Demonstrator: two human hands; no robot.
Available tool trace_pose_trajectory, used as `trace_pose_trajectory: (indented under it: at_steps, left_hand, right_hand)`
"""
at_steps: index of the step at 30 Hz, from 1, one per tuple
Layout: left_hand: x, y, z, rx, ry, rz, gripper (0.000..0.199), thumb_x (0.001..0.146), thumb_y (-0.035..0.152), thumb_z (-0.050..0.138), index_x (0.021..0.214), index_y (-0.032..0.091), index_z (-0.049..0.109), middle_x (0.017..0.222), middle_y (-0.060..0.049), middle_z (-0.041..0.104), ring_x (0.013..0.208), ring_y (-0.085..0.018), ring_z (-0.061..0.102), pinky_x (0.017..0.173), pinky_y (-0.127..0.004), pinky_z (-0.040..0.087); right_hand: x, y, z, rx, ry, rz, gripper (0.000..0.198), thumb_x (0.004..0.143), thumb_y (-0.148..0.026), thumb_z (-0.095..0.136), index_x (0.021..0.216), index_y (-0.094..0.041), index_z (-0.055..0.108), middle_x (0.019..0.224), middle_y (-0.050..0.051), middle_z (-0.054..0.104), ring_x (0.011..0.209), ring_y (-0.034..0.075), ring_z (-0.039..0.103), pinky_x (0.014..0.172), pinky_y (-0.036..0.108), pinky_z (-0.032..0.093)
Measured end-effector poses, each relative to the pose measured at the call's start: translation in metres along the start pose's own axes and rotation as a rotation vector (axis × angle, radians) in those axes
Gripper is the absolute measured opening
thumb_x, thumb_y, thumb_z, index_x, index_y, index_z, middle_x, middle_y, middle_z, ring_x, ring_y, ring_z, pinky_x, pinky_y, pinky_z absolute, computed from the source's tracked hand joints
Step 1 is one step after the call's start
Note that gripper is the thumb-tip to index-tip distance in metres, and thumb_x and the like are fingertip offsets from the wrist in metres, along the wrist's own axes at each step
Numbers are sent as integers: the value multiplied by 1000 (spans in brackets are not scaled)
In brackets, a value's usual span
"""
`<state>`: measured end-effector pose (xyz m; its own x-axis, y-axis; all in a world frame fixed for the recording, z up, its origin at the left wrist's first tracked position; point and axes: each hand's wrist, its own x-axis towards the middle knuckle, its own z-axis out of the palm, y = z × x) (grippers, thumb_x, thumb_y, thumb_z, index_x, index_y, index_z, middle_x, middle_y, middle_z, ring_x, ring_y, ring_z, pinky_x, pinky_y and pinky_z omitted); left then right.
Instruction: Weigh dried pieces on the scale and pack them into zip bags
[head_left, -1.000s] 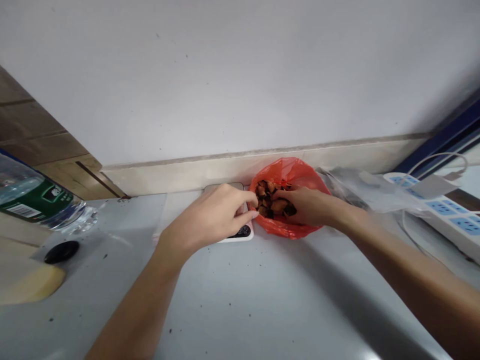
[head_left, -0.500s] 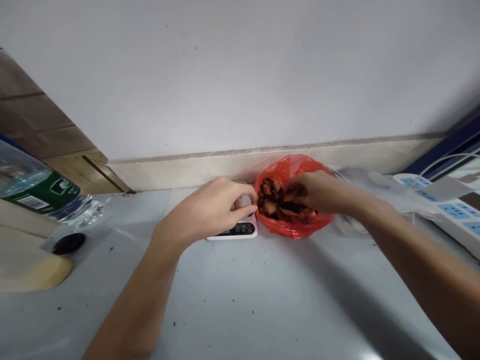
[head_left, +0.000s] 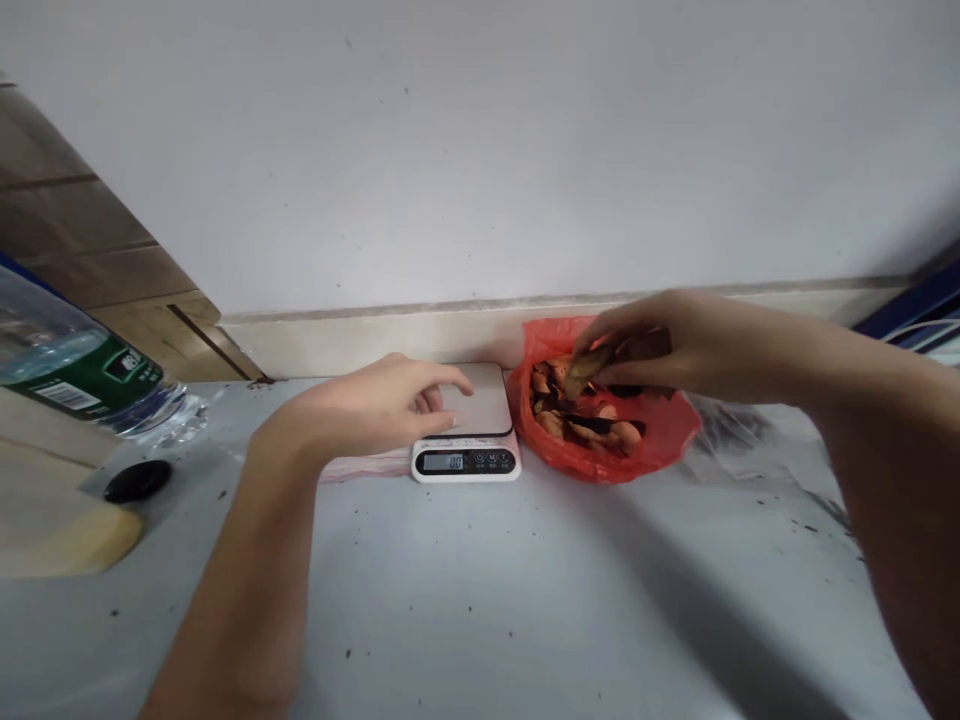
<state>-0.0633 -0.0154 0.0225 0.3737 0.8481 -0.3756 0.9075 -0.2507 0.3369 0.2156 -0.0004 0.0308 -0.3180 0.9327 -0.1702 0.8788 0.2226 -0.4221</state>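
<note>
A red plastic bag (head_left: 679,440) stands open against the wall, with brown dried pieces (head_left: 551,420) inside. Over its mouth, my right hand (head_left: 645,345) pinches one dried brown piece (head_left: 583,375) between thumb and fingers. To the left of the bag is a white digital kitchen scale (head_left: 491,400), its display reading 0.0. My left hand (head_left: 390,405) hovers over the scale's left side, thumb and forefinger apart, with nothing between them. Part of the scale's plate is hidden behind that hand.
A clear bottle with a green label (head_left: 97,380) is at the left, near a black round lid (head_left: 139,482) and a pale yellowish object (head_left: 67,530). Clear plastic (head_left: 750,445) lies right of the red bag. Dark crumbs dot the grey tabletop (head_left: 420,600).
My left hand has let go of the bag's rim and moved left over the scale, uncovering its display. My right hand has risen from the bag's contents with a dried piece.
</note>
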Motion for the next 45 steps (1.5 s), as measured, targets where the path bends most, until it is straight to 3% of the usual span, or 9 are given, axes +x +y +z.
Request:
trace_pose_trajectory:
  at_steps: [5,9,12,20,27,32,36,40,45]
  left_hand:
    - [-2,-25,-8,9,-6,-145,59,94,51,53,149,29,60,122,-5,80,107,-27,74,84,-30,52]
    - [6,-42,-4,11,-54,-185,63,93,50,56,151,27,58,124,-8,80,111,-28,74,89,-32,52]
    - [12,-46,1,5,-87,-156,63,95,47,55,154,26,55,121,-8,81,111,-28,74,90,-32,52]
    - [24,-41,9,83,-115,-172,62,97,44,58,156,29,54,136,-12,75,118,-29,72,93,-34,53]
    - [16,-43,2,67,-101,-226,60,96,53,57,151,31,57,123,-8,80,108,-27,75,86,-31,52]
    - [10,-50,-5,117,-102,-256,44,91,39,55,130,27,70,118,-7,80,101,-26,74,83,-31,51]
    - [11,-58,-3,148,-145,-303,47,79,33,61,124,25,72,116,-8,79,100,-28,74,78,-32,52]
    - [13,-69,5,164,-194,-343,62,67,39,73,127,27,68,123,-10,77,102,-29,74,77,-32,54]
    - [18,-76,12,151,-193,-317,51,65,39,71,114,28,70,116,-8,78,95,-28,73,72,-31,52]
  right_hand:
    - [27,-48,15,211,-59,-156,23,88,-17,70,109,-24,76,99,0,84,87,18,75,77,27,58]
    - [58,-71,43,372,-264,-139,29,87,-5,65,110,-21,72,99,1,85,69,12,68,67,24,54]
    - [74,-73,60,394,-311,-111,28,85,1,64,105,-19,70,95,2,84,66,11,66,66,22,53]
    - [80,-67,70,277,-300,-65,30,94,-11,69,123,-17,69,110,7,83,79,16,75,70,24,58]
    - [66,-70,57,173,-132,-35,36,95,-11,69,129,-21,73,133,10,77,110,24,77,94,31,62]
    - [60,-69,50,159,-67,-57,36,98,-10,64,130,-24,74,134,9,76,111,21,77,91,27,61]
    - [54,-70,42,128,-30,-56,33,99,-15,63,129,-24,74,125,8,79,105,20,77,84,25,60]
    - [41,-61,28,-2,-34,-6,29,93,-17,66,117,-27,78,106,4,82,89,21,77,68,26,56]
    - [31,-35,20,-181,-203,217,20,83,-20,65,65,-26,71,70,3,75,66,23,70,53,31,48]
